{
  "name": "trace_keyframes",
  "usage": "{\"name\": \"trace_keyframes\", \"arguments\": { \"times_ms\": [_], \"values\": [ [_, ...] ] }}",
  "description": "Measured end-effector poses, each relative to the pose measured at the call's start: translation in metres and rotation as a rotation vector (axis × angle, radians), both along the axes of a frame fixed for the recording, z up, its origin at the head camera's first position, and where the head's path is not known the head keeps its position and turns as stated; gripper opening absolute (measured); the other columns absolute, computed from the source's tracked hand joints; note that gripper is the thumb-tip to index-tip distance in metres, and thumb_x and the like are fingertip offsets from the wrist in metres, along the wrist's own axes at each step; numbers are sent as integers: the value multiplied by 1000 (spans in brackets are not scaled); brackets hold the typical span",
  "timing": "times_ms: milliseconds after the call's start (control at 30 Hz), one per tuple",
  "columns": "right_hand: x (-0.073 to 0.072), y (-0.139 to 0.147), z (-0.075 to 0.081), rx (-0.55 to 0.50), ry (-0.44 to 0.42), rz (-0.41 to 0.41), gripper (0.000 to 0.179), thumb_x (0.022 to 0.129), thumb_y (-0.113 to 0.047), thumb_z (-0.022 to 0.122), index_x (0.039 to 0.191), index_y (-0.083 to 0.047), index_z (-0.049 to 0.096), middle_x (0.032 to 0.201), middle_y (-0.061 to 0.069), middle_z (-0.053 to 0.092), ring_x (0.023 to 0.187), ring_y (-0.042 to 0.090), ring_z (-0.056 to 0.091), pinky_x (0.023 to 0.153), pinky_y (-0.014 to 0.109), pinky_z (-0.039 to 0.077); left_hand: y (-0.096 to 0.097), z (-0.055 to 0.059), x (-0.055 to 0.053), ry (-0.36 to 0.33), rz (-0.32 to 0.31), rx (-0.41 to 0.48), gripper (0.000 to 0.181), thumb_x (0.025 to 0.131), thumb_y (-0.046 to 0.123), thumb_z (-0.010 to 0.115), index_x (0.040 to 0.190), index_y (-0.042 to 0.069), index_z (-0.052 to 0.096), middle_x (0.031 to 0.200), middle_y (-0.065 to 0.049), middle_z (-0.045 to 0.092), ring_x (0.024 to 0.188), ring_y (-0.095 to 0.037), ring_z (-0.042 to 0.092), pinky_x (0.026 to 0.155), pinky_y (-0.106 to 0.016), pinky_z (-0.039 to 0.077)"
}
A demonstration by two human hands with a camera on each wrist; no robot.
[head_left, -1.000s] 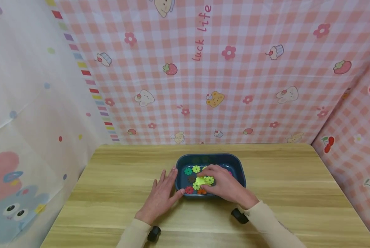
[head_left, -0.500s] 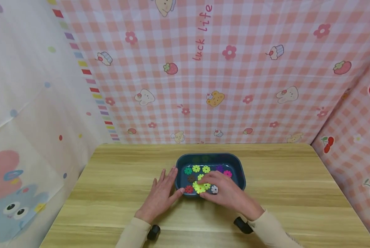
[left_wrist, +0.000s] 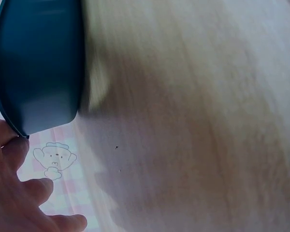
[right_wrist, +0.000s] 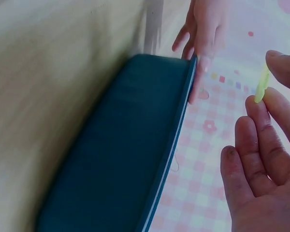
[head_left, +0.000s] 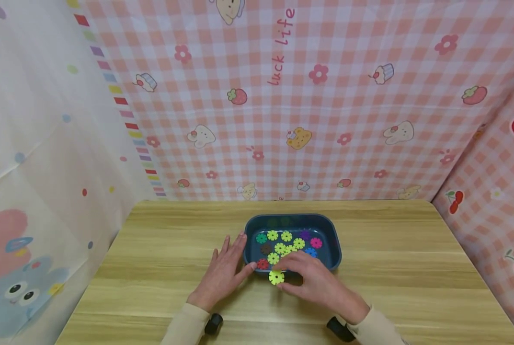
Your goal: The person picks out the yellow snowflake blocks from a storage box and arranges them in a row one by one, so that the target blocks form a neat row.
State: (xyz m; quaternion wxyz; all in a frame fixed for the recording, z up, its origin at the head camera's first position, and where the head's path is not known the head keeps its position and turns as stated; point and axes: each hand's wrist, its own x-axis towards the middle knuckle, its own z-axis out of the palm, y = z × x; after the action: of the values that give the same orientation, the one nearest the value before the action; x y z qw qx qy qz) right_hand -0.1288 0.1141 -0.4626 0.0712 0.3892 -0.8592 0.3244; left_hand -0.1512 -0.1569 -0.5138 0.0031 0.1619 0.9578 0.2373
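A yellow-green snowflake disc [head_left: 276,277] with notched edges is pinched between the thumb and fingers of my right hand [head_left: 318,282], just above the near rim of a dark blue plastic bin [head_left: 336,242]. In the right wrist view that disc [right_wrist: 262,86] appears almost edge-on. My left hand [head_left: 223,275] rests at the bin's left end, fingers spread, with its fingertips and thumb touching the rim. Inside the bin lie several yellow-green discs [head_left: 272,235], along with a green [head_left: 261,238], brown [head_left: 266,248], red [head_left: 262,264], blue [head_left: 311,252], purple [head_left: 305,234] and pink disc [head_left: 316,243]. My right hand hides part of the contents.
The bin stands on a wood-grain table [head_left: 175,249]. A pink checked cloth [head_left: 257,120] hangs behind the table, with a white printed cloth [head_left: 45,143] on the left and another checked cloth [head_left: 494,230] on the right. Each wrist carries a black device [head_left: 214,324].
My right hand has come toward me from inside the bin, lifting the yellow-green disc to the near rim. More discs show behind it. My left hand has stayed in place.
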Motion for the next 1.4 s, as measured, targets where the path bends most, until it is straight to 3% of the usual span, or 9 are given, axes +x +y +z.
{"name": "trace_keyframes", "arguments": {
  "times_ms": [133, 467, 700, 1100, 1400],
  "values": [
    [6, 0, -5, -22, 10, 29, 31, 86, -19, 87, 116, -16, 77, 114, -4, 72, 106, 14, 65, 90, 36, 58, 0, 0, 0, -4, 4, 2, 81, 103, 58, 53, 166, 14, 26, 171, -6, 24, 157, -41, 14, 118, -72, 19],
    [22, -3, -15, -29, -41, 42, 30, 88, -23, 85, 116, -22, 76, 115, -10, 69, 106, 9, 63, 93, 35, 57, 0, 0, 0, 0, 0, -1, 81, 104, 59, 51, 166, 14, 24, 171, -8, 24, 156, -42, 15, 118, -72, 19],
    [31, -4, -15, -14, -191, 45, 28, 92, -27, 81, 120, -26, 75, 118, -17, 65, 110, 5, 59, 96, 34, 54, 0, -2, 0, 11, -5, 4, 82, 104, 59, 51, 166, 14, 24, 171, -7, 23, 156, -43, 16, 117, -73, 19],
    [33, -9, -25, 61, -303, 69, 28, 96, -35, 76, 123, -27, 75, 119, -20, 62, 109, 1, 55, 97, 32, 52, 0, -2, 1, 13, -7, 4, 83, 103, 63, 47, 166, 14, 24, 171, -7, 23, 156, -43, 15, 117, -73, 20],
    [31, -13, -36, 67, -264, 103, 29, 96, -34, 76, 123, -23, 75, 118, -18, 62, 108, 1, 55, 95, 28, 53, 0, -3, 0, 11, -5, 2, 82, 104, 61, 50, 166, 13, 24, 171, -8, 23, 156, -43, 15, 117, -73, 20]
  ]
}}
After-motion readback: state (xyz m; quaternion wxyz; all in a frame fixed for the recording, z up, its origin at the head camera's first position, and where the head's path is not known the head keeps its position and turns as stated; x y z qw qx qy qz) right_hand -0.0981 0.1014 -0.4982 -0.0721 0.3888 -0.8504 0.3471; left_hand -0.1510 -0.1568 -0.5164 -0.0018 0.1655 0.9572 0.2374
